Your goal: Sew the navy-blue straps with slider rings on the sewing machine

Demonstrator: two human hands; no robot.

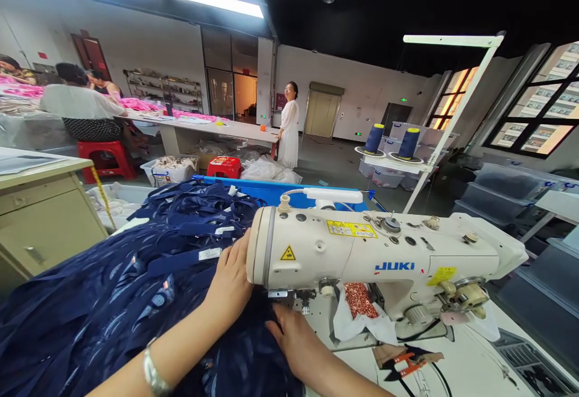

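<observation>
My left hand (230, 279) lies along the left end of a white JUKI sewing machine (312, 249). Its fingers stretch upward against the machine head, and the fingertips are partly hidden. Below the needle area, my right hand (296, 339) is closed on navy fabric (253, 336), thumb and forefinger toward the presser foot (305, 303); its other fingers are hidden. A large heap of navy garments (99, 300) with white labels spreads to the left, reaching under both forearms. A white cloth with reddish sequin-like pieces (360, 300) sits under the machine arm.
Orange-handled scissors (404, 364) lie on the machine table at right. Two navy thread cones (409, 143) stand on a rack behind. A beige cabinet (40, 216) is at left. Seated people work at a far table (235, 128); one person in white (288, 125) stands beside it.
</observation>
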